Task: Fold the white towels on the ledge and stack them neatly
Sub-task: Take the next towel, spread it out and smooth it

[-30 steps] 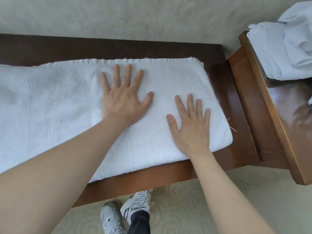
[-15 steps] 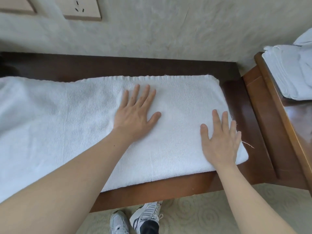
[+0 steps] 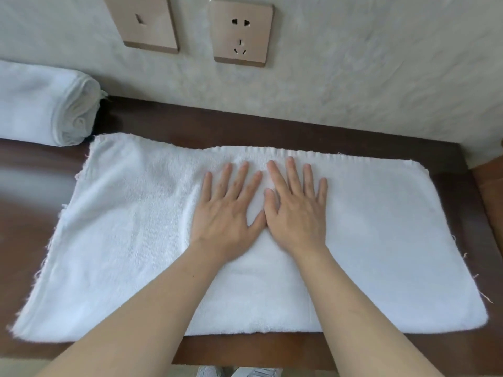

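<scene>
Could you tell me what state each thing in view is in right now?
white towel: spread flat on the ledge, frayed edges.
left hand: open, palm down on the towel.
right hand: open, palm down beside the left.
rolled towel: rolled up, at the ledge's left end.
ledge: mostly covered by the towel.
wall socket: nothing plugged in.

Single head view, worn high, looks forward and steeply down, close over ledge (image 3: 272, 126). Faces wall (image 3: 353, 63) with socket (image 3: 243, 34). Both forearms enter from bottom edge. Wide-angle bend at frame edges.
</scene>
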Action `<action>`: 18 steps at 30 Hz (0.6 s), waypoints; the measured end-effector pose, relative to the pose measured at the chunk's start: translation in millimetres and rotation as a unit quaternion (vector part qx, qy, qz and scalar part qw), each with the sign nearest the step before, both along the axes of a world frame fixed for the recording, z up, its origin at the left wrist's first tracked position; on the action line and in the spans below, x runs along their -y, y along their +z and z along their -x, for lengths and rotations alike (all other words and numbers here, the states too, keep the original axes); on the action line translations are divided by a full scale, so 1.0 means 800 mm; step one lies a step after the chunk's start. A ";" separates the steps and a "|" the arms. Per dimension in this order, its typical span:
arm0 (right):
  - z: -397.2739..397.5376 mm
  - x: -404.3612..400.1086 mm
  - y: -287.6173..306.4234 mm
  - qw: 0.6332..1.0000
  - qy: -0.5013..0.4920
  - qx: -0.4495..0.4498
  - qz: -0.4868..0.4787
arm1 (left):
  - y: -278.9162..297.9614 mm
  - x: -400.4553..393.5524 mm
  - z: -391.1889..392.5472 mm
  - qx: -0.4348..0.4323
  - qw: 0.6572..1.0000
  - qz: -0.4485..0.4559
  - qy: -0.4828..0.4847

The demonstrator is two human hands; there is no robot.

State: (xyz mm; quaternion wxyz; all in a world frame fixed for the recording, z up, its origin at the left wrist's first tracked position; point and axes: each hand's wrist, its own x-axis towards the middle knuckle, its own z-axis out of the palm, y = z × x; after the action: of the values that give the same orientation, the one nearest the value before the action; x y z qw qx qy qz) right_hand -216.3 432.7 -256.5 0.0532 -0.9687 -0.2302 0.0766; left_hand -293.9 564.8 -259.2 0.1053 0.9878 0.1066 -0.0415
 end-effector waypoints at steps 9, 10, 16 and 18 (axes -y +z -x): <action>0.003 0.002 -0.001 0.999 0.015 0.017 0.030 | 0.004 -0.124 0.018 0.013 0.995 -0.023 0.091; 0.003 0.002 -0.001 0.999 0.016 0.017 0.032 | 0.004 -0.142 0.026 0.010 0.994 -0.028 0.108; 0.003 -0.002 0.000 0.999 0.008 0.017 0.041 | 0.007 -0.210 0.062 0.018 0.985 -0.032 0.169; 0.003 -0.003 0.001 0.999 0.001 0.015 0.037 | 0.016 -0.196 0.055 0.034 0.986 -0.024 0.160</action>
State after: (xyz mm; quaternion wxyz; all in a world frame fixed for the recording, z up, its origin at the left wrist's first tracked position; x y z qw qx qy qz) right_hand -218.7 435.0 -255.5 0.0134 -0.9707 -0.2290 0.0708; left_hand -337.6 721.6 -246.7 0.0906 0.9610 0.2610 0.0121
